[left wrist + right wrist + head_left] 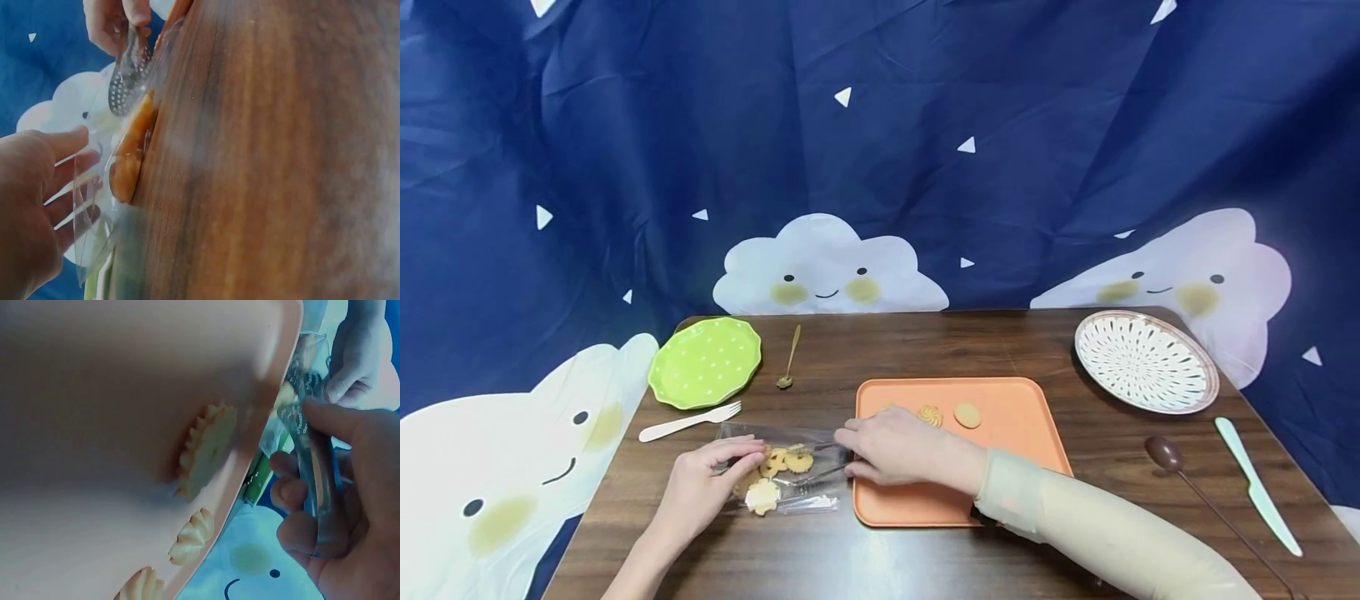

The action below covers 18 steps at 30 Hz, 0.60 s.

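A clear plastic bag with several cookies inside lies on the table, left of the orange tray. My left hand holds the bag at its left side, fingers showing through the film in the left wrist view. In my right hand is a pair of metal tongs, gripped with curled fingers. Their perforated end reaches left over the tray's edge and overlaps the bag. Beneath the right hand and forearm, the orange tray bears a round cookie, a swirled cookie and another partly hidden one.
A green dotted plate, a small gold spoon and a white fork lie back left. On the right are a patterned white plate, a brown long-handled spoon and a mint knife. A blue curtain hangs behind.
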### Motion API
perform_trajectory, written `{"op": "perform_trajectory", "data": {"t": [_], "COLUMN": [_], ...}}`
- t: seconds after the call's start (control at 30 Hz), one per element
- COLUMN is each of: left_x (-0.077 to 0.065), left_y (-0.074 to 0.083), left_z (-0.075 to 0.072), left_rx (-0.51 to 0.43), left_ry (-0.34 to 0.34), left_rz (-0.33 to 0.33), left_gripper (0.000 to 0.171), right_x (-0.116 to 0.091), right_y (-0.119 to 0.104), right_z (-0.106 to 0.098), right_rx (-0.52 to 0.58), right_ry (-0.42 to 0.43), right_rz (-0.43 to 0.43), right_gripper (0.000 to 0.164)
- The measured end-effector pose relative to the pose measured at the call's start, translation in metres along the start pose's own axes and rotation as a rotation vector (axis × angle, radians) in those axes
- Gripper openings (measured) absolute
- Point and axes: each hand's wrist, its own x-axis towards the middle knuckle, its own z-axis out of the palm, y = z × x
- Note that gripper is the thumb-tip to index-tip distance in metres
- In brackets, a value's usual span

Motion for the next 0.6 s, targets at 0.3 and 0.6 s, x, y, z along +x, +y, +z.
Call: {"op": "perform_trajectory", "data": {"t": [0.3,0.6], "left_x": [-0.0028,-0.0018], "left_y": [-0.0028,0.0005], "left_z": [0.0004,0.0043], "left_rx": [0.012,0.016], "left_ry": [0.016,0.004], "left_rz": [0.005,0.022], "left_gripper": [0.015,0.012], "right_x": [0.0021,-0.0010], "right_y": [-0.0001,-0.0018], "right_z": [0.0015,0.0035], "right_rx": [0.005,0.034], "right_ry": [0.011,-0.052], "right_rz": [0.044,0.033], "right_gripper": [0.028,0.027]}}
